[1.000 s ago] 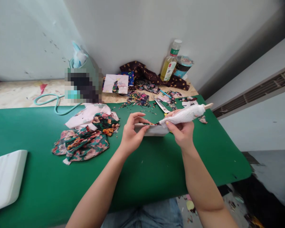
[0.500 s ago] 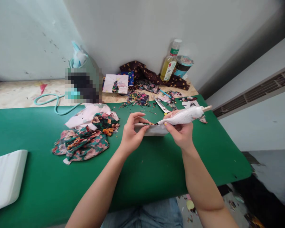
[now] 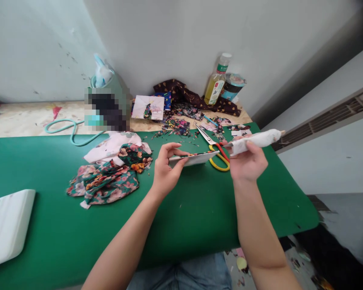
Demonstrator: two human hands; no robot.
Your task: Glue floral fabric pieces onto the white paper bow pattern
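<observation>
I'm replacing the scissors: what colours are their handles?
The scissors' handles are yellow and red, best seen in the head view.

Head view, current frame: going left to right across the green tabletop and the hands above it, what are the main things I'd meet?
White case → green floral cloth → left hand → thin panel → right hand.

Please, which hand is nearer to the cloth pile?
Left. The left hand is just to the right of the cloth pile; the right hand is farther right, past the scissors.
</observation>
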